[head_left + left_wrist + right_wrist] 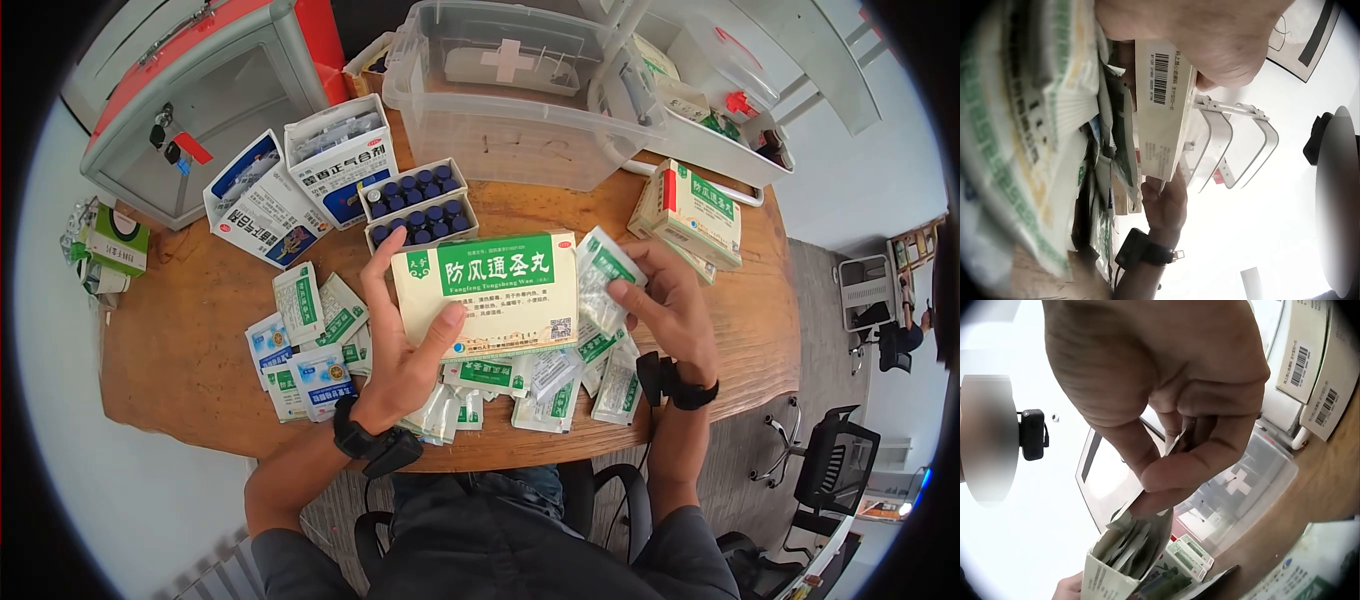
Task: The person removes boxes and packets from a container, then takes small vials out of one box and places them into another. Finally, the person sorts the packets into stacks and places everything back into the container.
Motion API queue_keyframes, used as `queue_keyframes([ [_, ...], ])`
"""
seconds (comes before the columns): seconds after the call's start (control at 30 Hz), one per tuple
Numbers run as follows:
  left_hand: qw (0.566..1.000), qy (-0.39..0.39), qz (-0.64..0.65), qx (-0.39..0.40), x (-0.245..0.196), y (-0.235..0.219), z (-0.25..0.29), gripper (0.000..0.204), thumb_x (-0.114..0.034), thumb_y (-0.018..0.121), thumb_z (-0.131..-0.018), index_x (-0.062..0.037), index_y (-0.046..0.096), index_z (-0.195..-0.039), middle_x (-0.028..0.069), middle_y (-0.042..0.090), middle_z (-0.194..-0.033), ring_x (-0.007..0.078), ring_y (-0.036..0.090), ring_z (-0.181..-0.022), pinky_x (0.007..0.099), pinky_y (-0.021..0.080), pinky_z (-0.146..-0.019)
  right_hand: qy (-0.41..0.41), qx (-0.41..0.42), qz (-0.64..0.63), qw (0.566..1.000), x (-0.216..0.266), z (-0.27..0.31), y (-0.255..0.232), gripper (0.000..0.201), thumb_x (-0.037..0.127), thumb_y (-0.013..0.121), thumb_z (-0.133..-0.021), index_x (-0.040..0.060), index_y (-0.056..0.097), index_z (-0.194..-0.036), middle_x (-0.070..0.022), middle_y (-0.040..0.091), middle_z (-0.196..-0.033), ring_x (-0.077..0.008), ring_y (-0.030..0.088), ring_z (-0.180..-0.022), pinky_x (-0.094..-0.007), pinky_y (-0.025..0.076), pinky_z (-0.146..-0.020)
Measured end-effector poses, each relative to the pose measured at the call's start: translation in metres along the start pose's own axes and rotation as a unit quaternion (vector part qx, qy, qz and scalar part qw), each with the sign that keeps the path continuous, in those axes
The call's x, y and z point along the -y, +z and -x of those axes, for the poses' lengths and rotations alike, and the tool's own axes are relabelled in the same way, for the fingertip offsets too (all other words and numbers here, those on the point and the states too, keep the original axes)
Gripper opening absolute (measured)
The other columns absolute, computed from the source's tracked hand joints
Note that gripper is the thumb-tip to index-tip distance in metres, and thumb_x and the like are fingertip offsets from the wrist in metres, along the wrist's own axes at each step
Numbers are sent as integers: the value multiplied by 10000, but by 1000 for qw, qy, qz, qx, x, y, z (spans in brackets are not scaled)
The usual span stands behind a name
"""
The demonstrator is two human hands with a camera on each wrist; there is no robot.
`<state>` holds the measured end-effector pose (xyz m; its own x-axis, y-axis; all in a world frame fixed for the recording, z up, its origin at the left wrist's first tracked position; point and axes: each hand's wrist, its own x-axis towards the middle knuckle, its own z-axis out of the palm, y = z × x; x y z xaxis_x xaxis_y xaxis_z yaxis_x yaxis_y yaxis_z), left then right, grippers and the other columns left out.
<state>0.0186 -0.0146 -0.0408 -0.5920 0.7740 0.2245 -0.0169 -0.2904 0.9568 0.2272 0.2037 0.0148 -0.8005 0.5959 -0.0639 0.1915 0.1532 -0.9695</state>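
Observation:
A cream and green box (487, 295) is gripped by my left hand (408, 345), thumb on its front face, above the table. My right hand (672, 305) pinches a white and green sachet (606, 283) at the box's right end. In the right wrist view the box (1109, 579) has an open end with several sachets (1132, 549) inside, and the fingers of my right hand (1166, 394) hold the sachet edge close above it. The left wrist view shows the box's barcode side (1159, 106) beside my left hand (1197, 37).
Loose sachets (318, 380) lie on the wooden table (160, 370), left of and below the box. Behind stand white cartons (345, 165), dark-capped vials (415, 200) and a clear bin (560, 140). Similar boxes (700, 215) sit at right; a red-grey cabinet (215, 110) stands back left.

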Motion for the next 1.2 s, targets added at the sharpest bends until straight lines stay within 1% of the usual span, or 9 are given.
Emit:
queue_keyframes([
  [0.13,999,-18,16,22,-4,2,1,821,-118,639,-1031,-74,115,-1662,149,515,-1404,221,566,-1271,389,463,-1105,-18,92,57,994,-7,0,7,364,63,715,-1014,-41,623,-1351,-71,755,-1071,-61,687,-747,-211,548,-566],
  [0.27,999,5,-11,44,-1,1,1,827,-127,636,-1034,-69,102,-1663,158,508,-1413,233,564,-1283,399,464,-1108,-25,84,4,996,-13,-1,23,373,10,696,-1009,-52,614,-1368,-108,759,-1137,-83,722,-768,-221,595,-585],
  [0.33,999,-18,-5,47,-2,1,-1,856,-127,646,-1030,-64,73,-1664,171,503,-1422,246,559,-1301,409,465,-1115,-23,43,-73,996,-8,-2,30,351,-44,673,-1003,-62,608,-1347,-133,757,-1175,-106,749,-811,-233,623,-601],
  [0.67,997,26,-14,77,3,2,3,923,-69,687,-992,-54,45,-1654,191,497,-1440,267,563,-1312,437,477,-1118,-63,82,-62,993,-20,-4,27,272,-54,641,-1017,-60,601,-1285,-155,750,-1213,-153,772,-904,-259,646,-660],
  [0.83,999,15,2,50,4,1,3,905,-52,669,-1003,-69,42,-1655,193,502,-1442,265,563,-1322,433,490,-1117,-15,83,-105,991,-15,-2,22,274,-5,618,-1051,-51,580,-1318,-166,735,-1237,-183,758,-1013,-302,671,-778],
  [0.97,999,25,-5,46,5,1,3,880,-47,661,-1008,-74,56,-1648,196,504,-1442,260,568,-1319,427,493,-1116,-7,100,-113,989,-19,-4,20,283,-3,615,-1055,-47,574,-1331,-161,733,-1231,-186,756,-1014,-317,675,-809],
  [1.07,999,3,19,45,5,0,5,859,-49,664,-1007,-68,77,-1633,199,503,-1442,255,571,-1311,424,495,-1110,-5,97,-70,993,-19,-4,23,261,-4,629,-1049,-48,584,-1302,-140,751,-1162,-174,759,-990,-309,669,-798],
  [1.13,999,10,-12,48,7,-1,6,841,-59,669,-1006,-64,93,-1619,197,505,-1431,252,572,-1303,422,494,-1107,-1,122,-14,992,-20,-3,20,236,-19,653,-1032,-40,593,-1259,-116,766,-1079,-151,761,-948,-290,653,-765],
  [1.2,998,11,-16,53,8,0,5,847,-63,676,-1003,-62,93,-1617,194,502,-1426,252,568,-1302,422,491,-1107,-6,105,-31,994,-20,-2,24,201,-26,664,-1024,-36,604,-1215,-107,771,-1055,-138,760,-927,-277,641,-750],
])
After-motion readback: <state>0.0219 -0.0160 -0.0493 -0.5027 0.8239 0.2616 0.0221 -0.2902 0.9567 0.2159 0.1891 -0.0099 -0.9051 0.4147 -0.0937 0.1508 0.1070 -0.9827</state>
